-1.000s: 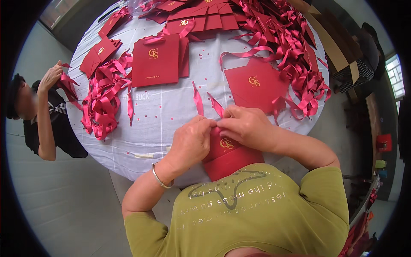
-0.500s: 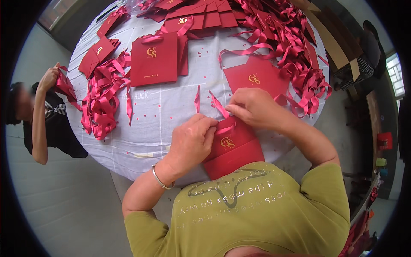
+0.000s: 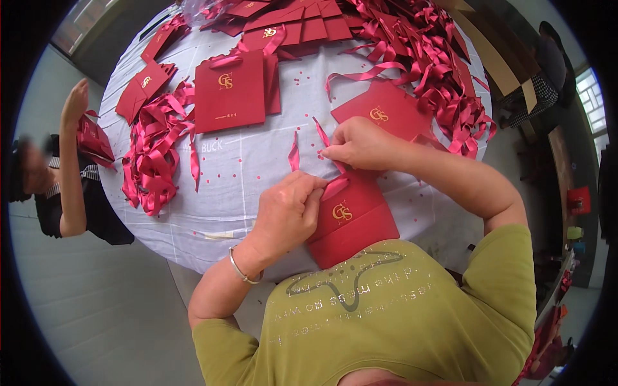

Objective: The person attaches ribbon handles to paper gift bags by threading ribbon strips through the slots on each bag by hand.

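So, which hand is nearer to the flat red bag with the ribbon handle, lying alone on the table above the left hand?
Left. The left hand lies below that red bag; the right hand is farther off to the bag's right, pulling a ribbon.

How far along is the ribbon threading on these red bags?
Done: a flat red bag near the table's far side already shows a ribbon handle at its top. In hand: the left hand pins the near bag while the right hand pulls a ribbon at its top edge. Left: a loose ribbon pile and more bags at the far edge.
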`<state>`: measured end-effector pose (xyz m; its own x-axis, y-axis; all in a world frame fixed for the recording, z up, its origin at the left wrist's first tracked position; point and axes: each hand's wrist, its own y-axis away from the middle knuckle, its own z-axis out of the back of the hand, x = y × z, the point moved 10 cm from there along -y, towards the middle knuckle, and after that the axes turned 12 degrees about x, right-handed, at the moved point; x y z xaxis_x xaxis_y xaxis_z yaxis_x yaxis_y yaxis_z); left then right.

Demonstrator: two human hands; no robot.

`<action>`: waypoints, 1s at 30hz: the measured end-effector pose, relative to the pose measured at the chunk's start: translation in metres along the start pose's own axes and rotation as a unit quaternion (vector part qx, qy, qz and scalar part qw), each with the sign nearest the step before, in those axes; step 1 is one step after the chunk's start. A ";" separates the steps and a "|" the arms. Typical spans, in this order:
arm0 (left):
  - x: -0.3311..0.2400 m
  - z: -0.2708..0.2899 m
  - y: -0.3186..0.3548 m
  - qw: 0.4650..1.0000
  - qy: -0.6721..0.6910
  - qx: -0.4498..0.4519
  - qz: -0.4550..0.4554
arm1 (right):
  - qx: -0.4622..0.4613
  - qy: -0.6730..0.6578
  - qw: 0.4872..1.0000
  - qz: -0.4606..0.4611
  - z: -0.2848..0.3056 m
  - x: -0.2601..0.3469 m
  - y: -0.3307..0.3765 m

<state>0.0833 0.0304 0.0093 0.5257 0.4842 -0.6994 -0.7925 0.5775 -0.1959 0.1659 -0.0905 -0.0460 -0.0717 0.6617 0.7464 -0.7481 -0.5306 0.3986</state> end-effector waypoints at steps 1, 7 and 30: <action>0.000 0.001 -0.002 1.000 0.001 0.004 -0.007 | -0.001 0.003 1.000 0.006 0.000 0.000 0.002; 0.002 -0.004 0.005 0.999 -0.014 0.021 0.031 | 0.145 0.023 0.985 -0.085 -0.007 0.017 0.026; 0.024 0.066 0.005 0.934 0.314 -0.167 0.023 | -0.198 0.470 0.830 0.225 -0.024 0.166 0.132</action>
<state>0.1129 0.0887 0.0369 0.2866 -0.0387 -0.9573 -0.9174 0.2767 -0.2858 0.0394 -0.0380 0.1182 -0.7474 0.6627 -0.0470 -0.6502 -0.7442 -0.1529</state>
